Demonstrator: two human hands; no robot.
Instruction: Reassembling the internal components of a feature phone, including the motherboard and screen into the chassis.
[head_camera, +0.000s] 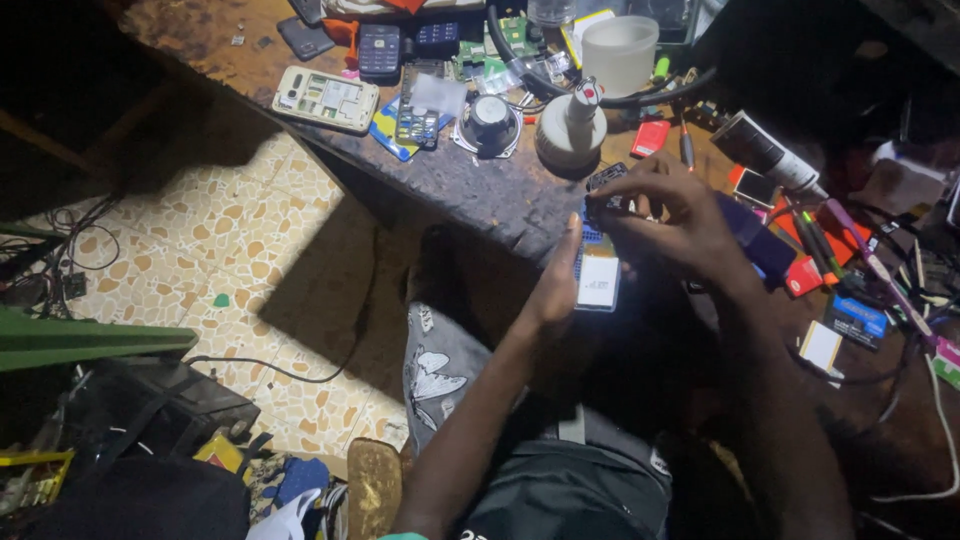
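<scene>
My left hand (556, 283) grips the side of an opened mobile phone (598, 277) whose back is off, showing a white battery area. It is held upright just off the edge of the dark workbench (470, 190). My right hand (668, 218) reaches over the phone's top end, fingertips pinching a small dark part (606, 181) there. Whether that part is attached to the phone is unclear.
The workbench holds an opened white phone (327, 98), dark keypad phones (379, 50), a small speaker (489, 121), a cream squeeze bottle (571, 128), a translucent cup (619, 52), red boxes, pens and cables. Tiled floor (250, 240) lies at left with wires and clutter.
</scene>
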